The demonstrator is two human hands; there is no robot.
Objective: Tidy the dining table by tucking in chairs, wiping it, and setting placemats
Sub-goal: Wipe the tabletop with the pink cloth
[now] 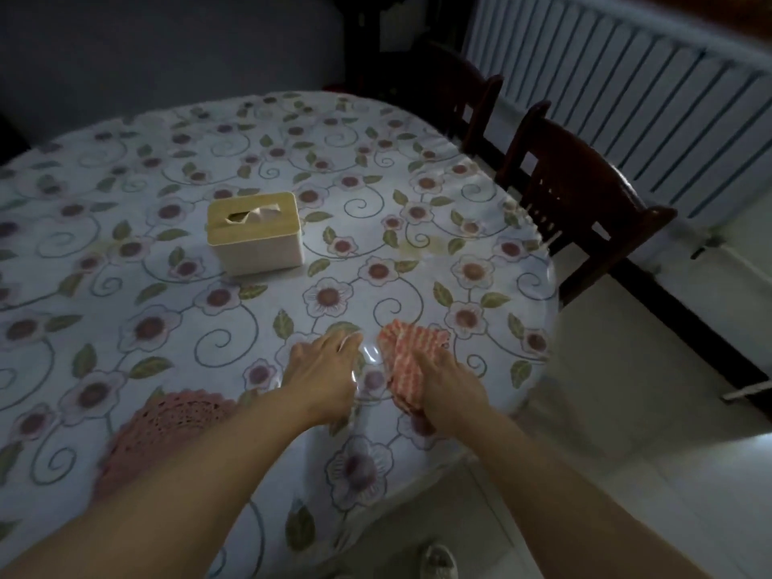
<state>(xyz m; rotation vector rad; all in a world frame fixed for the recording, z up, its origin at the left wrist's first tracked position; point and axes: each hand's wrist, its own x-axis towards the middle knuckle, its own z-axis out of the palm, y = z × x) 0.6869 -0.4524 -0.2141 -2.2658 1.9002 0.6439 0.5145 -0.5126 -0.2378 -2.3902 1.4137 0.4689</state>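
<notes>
A: What is seen first, going from the biggest thing down?

B: The dining table (175, 160) is seen filling most of the view. It is covered by a pale flowered cloth under a clear sheet that glints near the hands. Behind it, along the right, a white ribbed radiator (626, 98) is set against the wall.

A: And the chairs?

B: Two dark wooden chairs are found on the table's far right side. The nearer chair (585, 202) is placed just beside the table edge, its back close against it; the farther chair (459, 89) is seen beyond it, also near the edge. How far the seats are pushed under cannot be told.

A: What is laid on the table?

B: A pink crocheted placemat (167, 428) is laid near the front edge on the left, partly hidden by the left forearm. A cream tissue box (257, 234) with a wooden lid is set toward the middle, well apart from the placemat. An orange and white checked cloth (407, 357) is bunched on the table near the front right edge.

A: The hands?

B: The right hand (447, 384) is laid on the cloth, and the cloth is pressed to the table by its fingers; whether it is gripped cannot be told. The left hand (321, 369) is rested on the table just beside the cloth, fingers extended and relaxed, nothing held.
</notes>
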